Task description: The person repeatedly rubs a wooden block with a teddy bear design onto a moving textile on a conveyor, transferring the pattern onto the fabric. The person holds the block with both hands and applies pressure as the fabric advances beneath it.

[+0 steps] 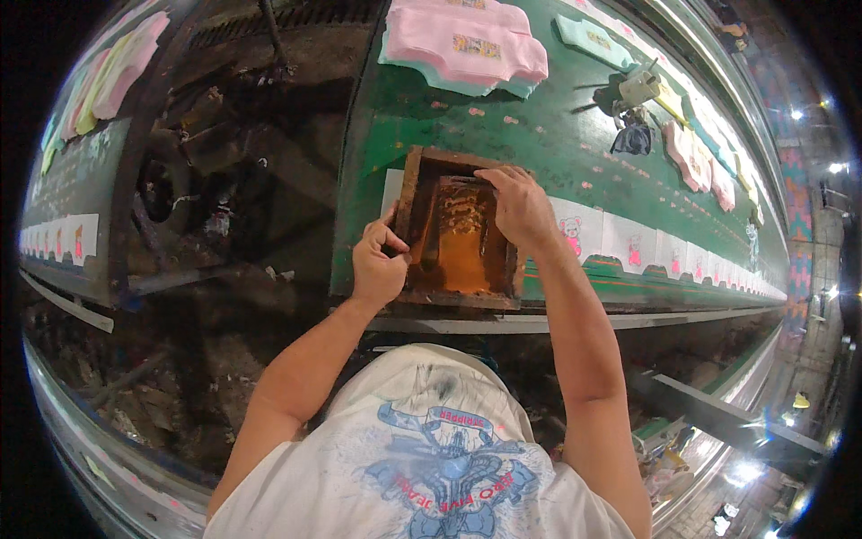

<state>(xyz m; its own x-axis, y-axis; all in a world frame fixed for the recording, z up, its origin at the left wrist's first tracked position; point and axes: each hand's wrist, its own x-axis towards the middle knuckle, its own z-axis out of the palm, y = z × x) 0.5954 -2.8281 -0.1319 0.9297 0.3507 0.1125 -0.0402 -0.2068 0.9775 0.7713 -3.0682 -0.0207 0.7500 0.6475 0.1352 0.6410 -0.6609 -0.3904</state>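
Note:
A brown wooden screen frame (410, 184) rests on the long green table (368, 144), over white fabric pieces. Inside it lies orange material (462, 256), possibly ink, darker and streaked toward the top. My left hand (380, 260) grips the frame's left side with fingers curled. My right hand (521, 202) has bent fingers around a thin dark bar (462, 180) at the top inside of the frame; what kind of tool it is, I cannot clearly tell. White pieces with pink bear prints (633, 242) run in a row to the right.
Pink and mint garment pieces (467, 54) are stacked above the frame; more piles (691, 153) lie rightward beside a metal device (637, 90). A second table (81, 180) stands left, across a dark, cluttered gap. A metal rail (467, 323) runs along the front edge.

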